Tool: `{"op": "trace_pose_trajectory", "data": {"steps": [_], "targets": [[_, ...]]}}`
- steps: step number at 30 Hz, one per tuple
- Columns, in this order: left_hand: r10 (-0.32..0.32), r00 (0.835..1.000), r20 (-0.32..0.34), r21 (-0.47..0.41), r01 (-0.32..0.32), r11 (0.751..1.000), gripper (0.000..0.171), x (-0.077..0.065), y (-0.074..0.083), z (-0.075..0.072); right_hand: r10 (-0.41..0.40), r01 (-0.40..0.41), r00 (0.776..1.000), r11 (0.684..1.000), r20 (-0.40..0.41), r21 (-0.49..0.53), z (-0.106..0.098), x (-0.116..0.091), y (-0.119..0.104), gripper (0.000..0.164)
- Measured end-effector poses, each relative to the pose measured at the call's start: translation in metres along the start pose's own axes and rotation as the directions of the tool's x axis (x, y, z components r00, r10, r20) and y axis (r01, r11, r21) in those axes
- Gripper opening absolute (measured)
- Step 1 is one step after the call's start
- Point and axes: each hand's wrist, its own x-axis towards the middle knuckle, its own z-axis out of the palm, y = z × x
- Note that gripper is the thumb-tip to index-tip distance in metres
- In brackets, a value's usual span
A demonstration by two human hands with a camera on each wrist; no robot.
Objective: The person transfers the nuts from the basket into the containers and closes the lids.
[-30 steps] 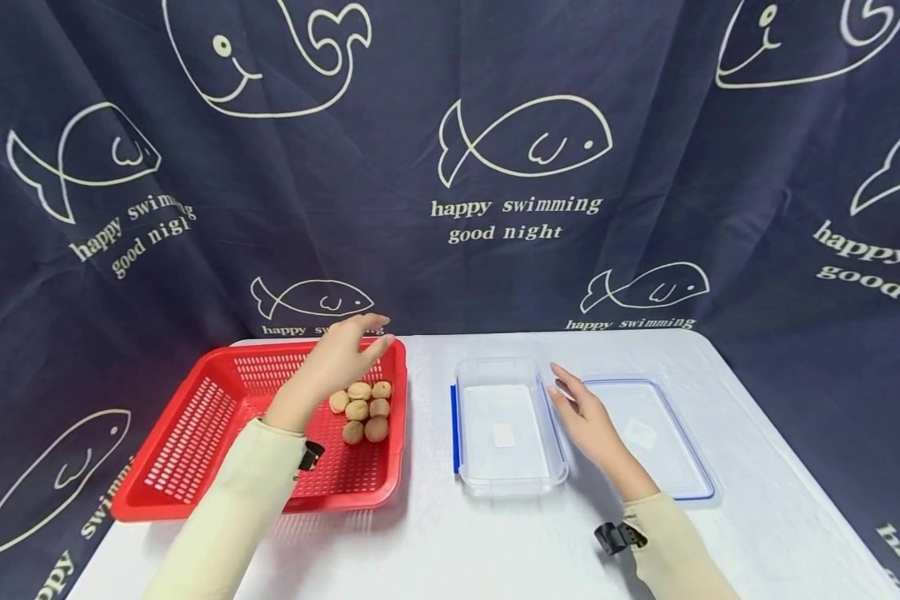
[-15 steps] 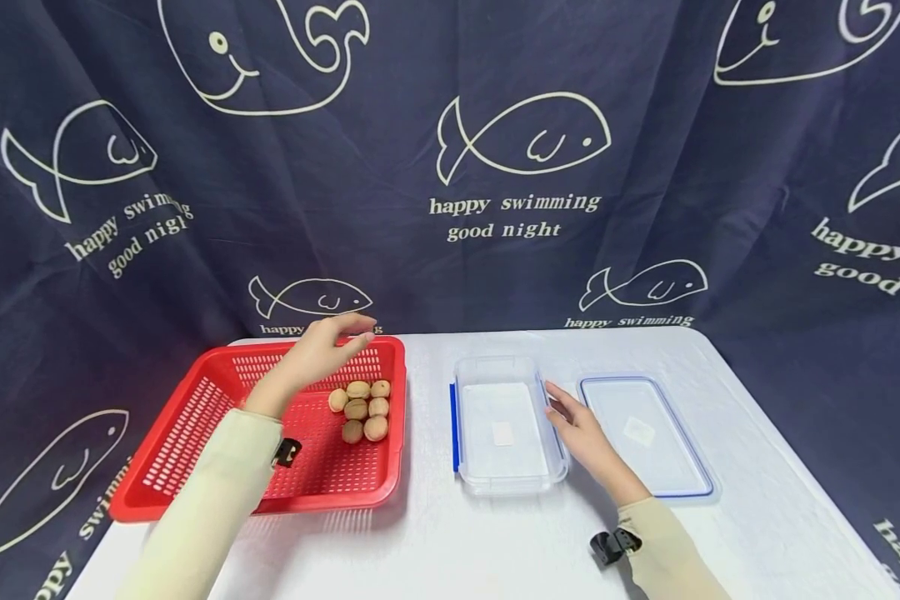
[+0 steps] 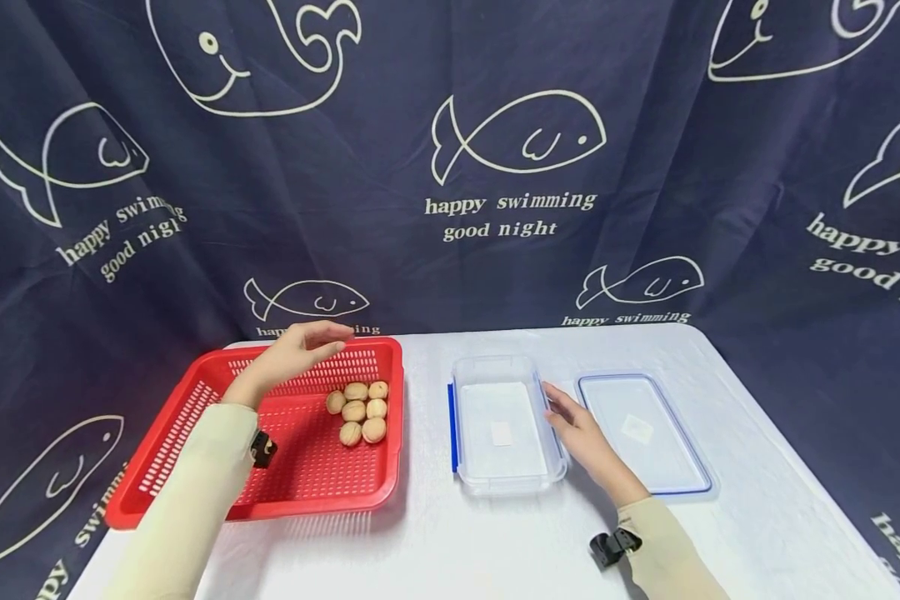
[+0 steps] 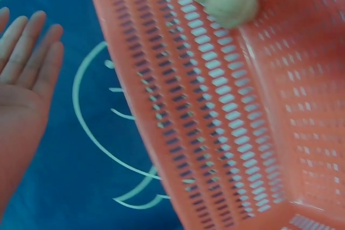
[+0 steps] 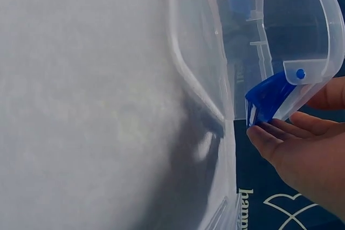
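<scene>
Near the back of the red basket (image 3: 330, 471), the left hand (image 3: 291, 357) has its fingers together, and the right hand (image 3: 583, 435) touches the clear box (image 3: 510, 481), thumb and fingers apart.

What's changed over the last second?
Left hand moved left relative to the red basket, empty. Right hand moved left; its fingers are now at the clear container's blue clip. Nuts, basket, container and lid stayed put.

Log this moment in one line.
left hand above red basket, holding nothing; right hand at blue latch of container; walnuts in basket; lid off
</scene>
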Motion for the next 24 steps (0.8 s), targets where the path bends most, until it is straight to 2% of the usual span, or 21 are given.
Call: {"op": "trace_pose_trajectory", "data": {"steps": [9, 16, 24], "targets": [[-0.050, 0.998, 0.030, -0.151, 0.054, 0.987, 0.034, -0.008, -0.031, -0.011, 0.015, -0.015, 0.999, 1.000, 0.035, 0.018, 0.001, 0.000, -0.002, 0.049], [-0.095, 0.993, 0.072, -0.111, 0.102, 0.988, 0.033, -0.010, -0.054, -0.011, 0.015, -0.015, 0.999, 1.000, 0.045, -0.002, -0.001, 0.000, 0.000, 0.049], [-0.108, 0.985, 0.133, -0.088, 0.120, 0.989, 0.035, -0.014, -0.077, -0.004, 0.002, -0.002, 0.998, 1.000, 0.057, 0.003, 0.000, 0.002, 0.003, 0.050]]}}
